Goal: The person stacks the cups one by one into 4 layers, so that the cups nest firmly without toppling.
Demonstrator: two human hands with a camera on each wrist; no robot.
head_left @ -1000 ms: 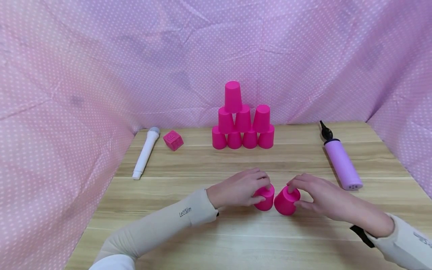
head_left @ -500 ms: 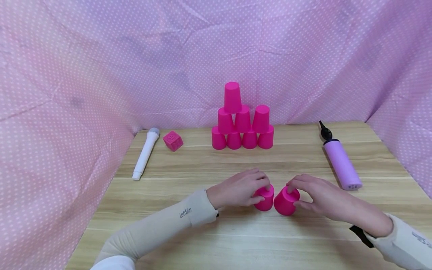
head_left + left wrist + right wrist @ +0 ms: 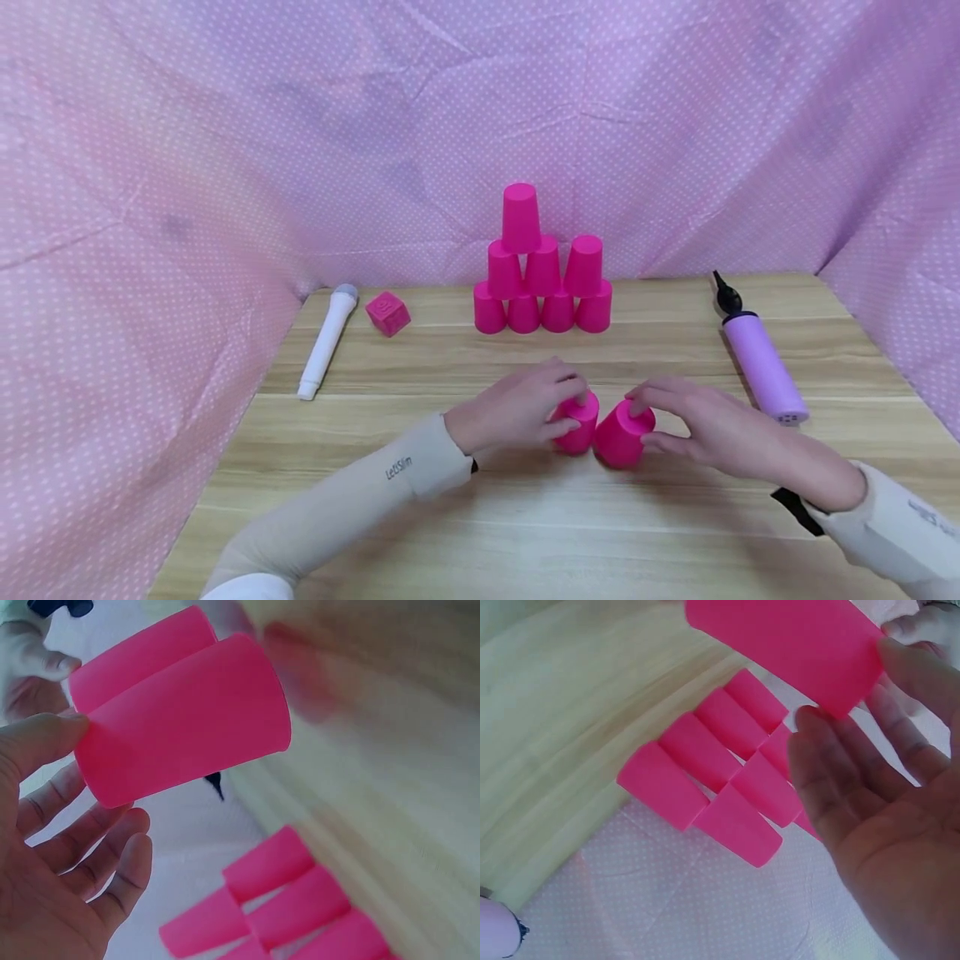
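Note:
Two pink cups are upside down, side by side, in front of the cup pyramid. My left hand (image 3: 517, 408) pinches the left cup (image 3: 576, 429) by its upturned base, thumb on the near side. With its thumb and fingers, my right hand (image 3: 705, 425) holds the right cup (image 3: 621, 442), which leans slightly. Both cups nearly touch in the head view. The left wrist view shows the left cup (image 3: 187, 724) overlapping the right cup (image 3: 142, 660). In the right wrist view the right cup (image 3: 802, 645) lies between thumb and fingers.
Behind the hands stands a pyramid of pink cups (image 3: 543, 267): several below, three in the middle, one on top at the left. A white microphone (image 3: 327, 342) and a pink cube (image 3: 388, 313) lie left. At right lies a purple hand pump (image 3: 763, 367).
Both hands have moved a little forward and to the left, carrying the two cups with them. The pyramid and the other objects stay where they were.

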